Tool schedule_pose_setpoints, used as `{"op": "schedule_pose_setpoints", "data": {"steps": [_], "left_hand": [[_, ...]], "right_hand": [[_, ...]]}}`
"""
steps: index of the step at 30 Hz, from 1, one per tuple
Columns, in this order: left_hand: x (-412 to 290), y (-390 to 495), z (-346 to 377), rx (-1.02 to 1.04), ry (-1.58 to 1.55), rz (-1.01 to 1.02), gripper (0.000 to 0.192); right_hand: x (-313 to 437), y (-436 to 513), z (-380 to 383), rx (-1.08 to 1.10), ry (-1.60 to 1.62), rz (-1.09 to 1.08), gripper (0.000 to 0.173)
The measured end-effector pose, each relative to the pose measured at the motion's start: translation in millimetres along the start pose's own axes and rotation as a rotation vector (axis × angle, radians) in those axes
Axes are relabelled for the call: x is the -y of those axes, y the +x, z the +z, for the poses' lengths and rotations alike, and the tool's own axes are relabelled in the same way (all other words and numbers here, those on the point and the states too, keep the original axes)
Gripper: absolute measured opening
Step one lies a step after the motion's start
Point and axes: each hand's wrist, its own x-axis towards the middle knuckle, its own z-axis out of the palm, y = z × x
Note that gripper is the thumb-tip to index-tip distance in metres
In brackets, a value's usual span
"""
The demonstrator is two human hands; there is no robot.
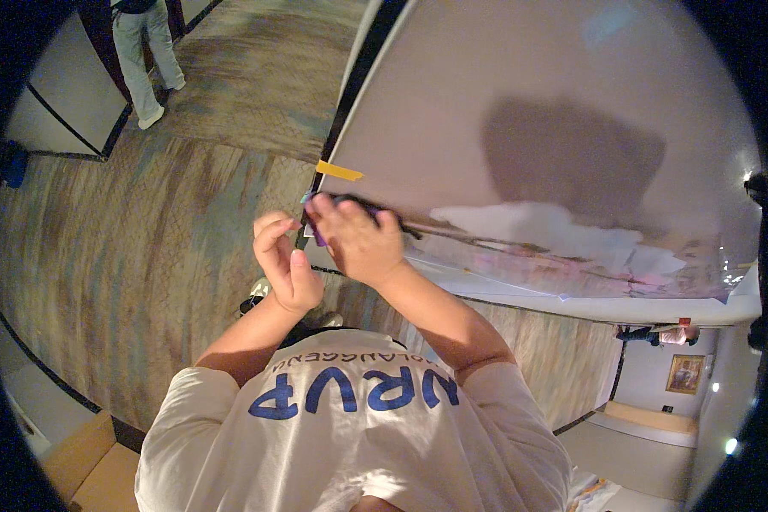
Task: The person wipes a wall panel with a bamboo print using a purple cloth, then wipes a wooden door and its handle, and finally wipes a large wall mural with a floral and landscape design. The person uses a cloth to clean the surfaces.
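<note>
My right hand (pixel 358 237) lies over a flat purple-and-black tool (pixel 320 238) at the left edge of a large wall covering (pixel 435 141). The hand and tool are slightly blurred, and the fingers hide most of the tool, so its exact kind is unclear. Beside them, my left hand (pixel 288 265) is raised with fingers curled and thumb apart; nothing shows in it. Dark branches and pink blossoms (pixel 537 256) are printed on the lower part of the covering. A strip of yellow tape (pixel 340 171) sticks to its edge just above my right hand.
Patterned carpet (pixel 185 237) spreads to the left and below. A person in light trousers (pixel 144 57) stands at upper left, another person (pixel 672 335) far off at right. A tan seat (pixel 96 467) is at lower left. A framed picture (pixel 685 374) hangs on the far wall.
</note>
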Motion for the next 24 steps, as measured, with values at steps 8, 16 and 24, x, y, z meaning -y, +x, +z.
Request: {"op": "schedule_pose_setpoints", "data": {"steps": [8, 16, 24], "left_hand": [[-3.8, 9.5, 6.5, 0.113, 0.027, 0.172, 0.037], [-35.3, 42.1, 40.3, 0.419, 0.034, 0.408, 0.033], [-58.1, 77.5, 84.0, 0.562, 0.030, 0.542, 0.032]], "right_hand": [[-1.4, -75.2, 26.8, 0.189, -0.233, -0.424, 0.056], [-92.3, -17.0, -50.7, -0.248, 0.097, 0.531, 0.069], [-120.5, -22.4, -69.5, -0.140, -0.100, 0.371, 0.059]]}}
